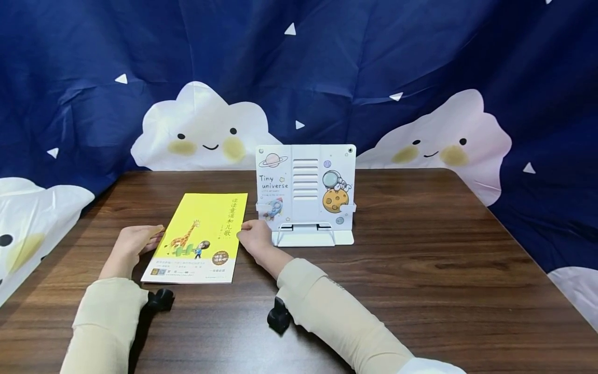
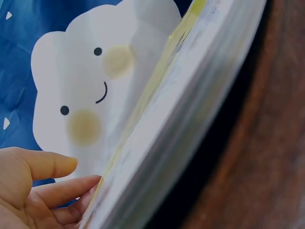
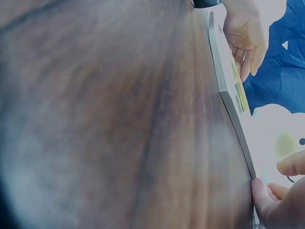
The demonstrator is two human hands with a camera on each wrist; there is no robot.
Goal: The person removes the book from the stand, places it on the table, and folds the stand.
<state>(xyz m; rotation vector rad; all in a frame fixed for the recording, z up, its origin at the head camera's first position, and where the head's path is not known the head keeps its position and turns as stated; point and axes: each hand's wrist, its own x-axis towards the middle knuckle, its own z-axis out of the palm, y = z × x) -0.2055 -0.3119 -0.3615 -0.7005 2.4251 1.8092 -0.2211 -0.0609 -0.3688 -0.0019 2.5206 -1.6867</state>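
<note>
A yellow book [image 1: 205,223] with a giraffe on its cover lies closed on the wooden table, left of the middle. At its left edge is my left hand [image 1: 136,243]; the left wrist view shows the fingertips touching the page edge [image 2: 157,143], with the thumb [image 2: 57,164] held apart. On the opposite side, my right hand [image 1: 256,239] touches the book's right edge. Its fingers [image 3: 262,193] meet the spine side in the right wrist view, while the thumb stays off the cover. Neither hand wraps round the book.
A white book stand [image 1: 306,197] printed with planets and an astronaut stands upright just beyond my right hand. Behind the brown table [image 1: 420,270] hangs a dark blue cloth [image 1: 327,62] with smiling clouds. Black wrist devices [image 1: 279,316] sit under both sleeves.
</note>
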